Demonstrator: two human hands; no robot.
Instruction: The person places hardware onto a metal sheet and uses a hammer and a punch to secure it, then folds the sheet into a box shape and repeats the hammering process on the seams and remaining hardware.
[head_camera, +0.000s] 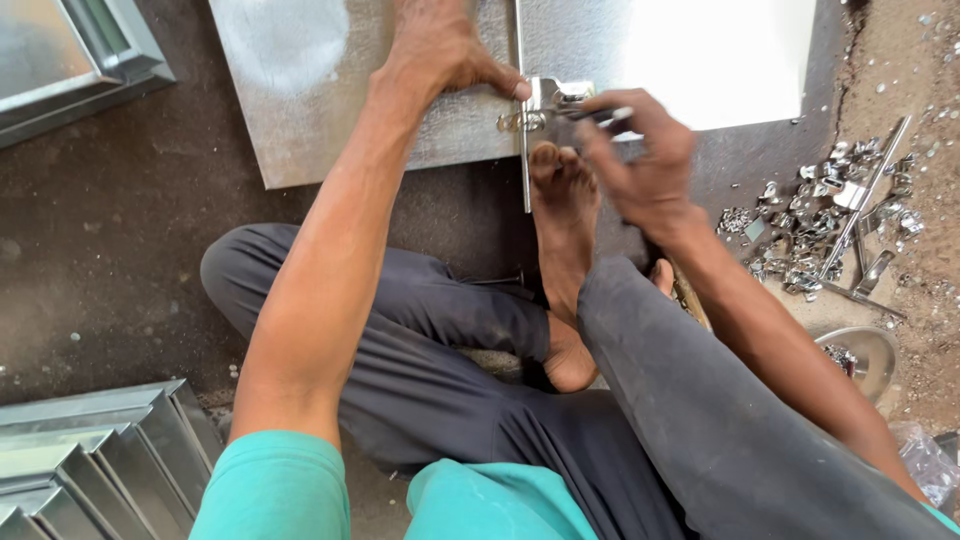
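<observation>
Teal sleeves (275, 490) at the bottom edge, dark trousers (600, 420) over folded legs on the gritty floor (100, 260). Stacked folded metal channels (90, 460) at lower left. Bare foot (563, 200) stretched forward, toes touching the near edge of a flat galvanised sheet (300, 110) lying on the ground. Further out, left hand (440, 50) spread flat on the sheet, palm down, thumb pressed just beside a small shiny metal clip (555, 100) seated on the upright seam (521, 120) between two sheets; nothing gripped, only pressing. Right hand (645, 160) curled shut around a slim metal tool (600, 112), tip touching the clip. Brighter second sheet (700, 60) to the right of the seam. Off to the right, well apart, heap of small shiny fittings (810, 220) with thin metal strips (870, 200) lying across it, and a shallow metal bowl (865, 355) nearer the knee. Crumpled clear plastic (925, 460) at lower right. Framed metal duct piece (80, 50) at far upper left.
</observation>
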